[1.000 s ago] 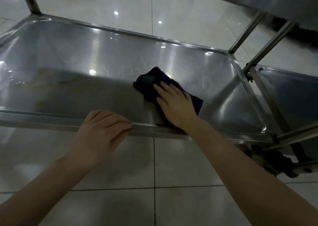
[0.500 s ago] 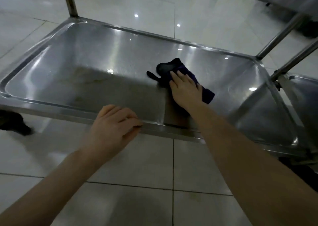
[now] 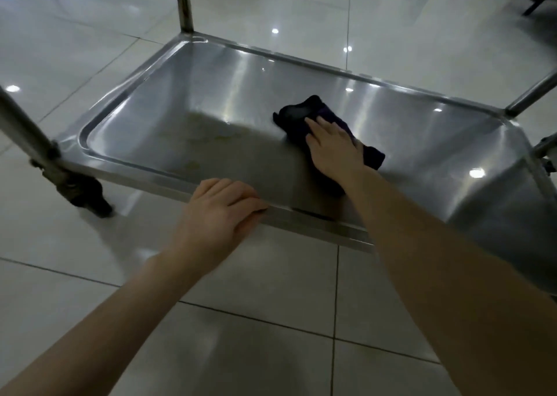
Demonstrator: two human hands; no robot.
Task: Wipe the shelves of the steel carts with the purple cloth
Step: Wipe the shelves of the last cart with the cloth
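The right hand (image 3: 333, 146) lies flat on the purple cloth (image 3: 297, 114), fingers straight, pressing it onto the low shelf (image 3: 193, 94) of the steel cart (image 3: 184, 6), a little right of the shelf's middle. The left hand (image 3: 220, 211) is curled over the shelf's front rim and grips it, which I judge is what stops the cart rolling on its caster (image 3: 87, 198). To do this stroke well, I'd say the palm should bear down evenly so the whole pad of cloth meets the steel. The sweep should head leftward to the yellowish marks (image 3: 193, 164) in the left half (those look like the real work left), with overlapping passes run into the rounded corners and up the raised lip. The bunched far end of the cloth could roll under and smear, so flattening it would help. The cloth is dark, nearly black in this dim light, with a violet cast beside the fingers. It is folded thick and crumpled, soft and limp, and pokes out beyond the fingertips and by the wrist.
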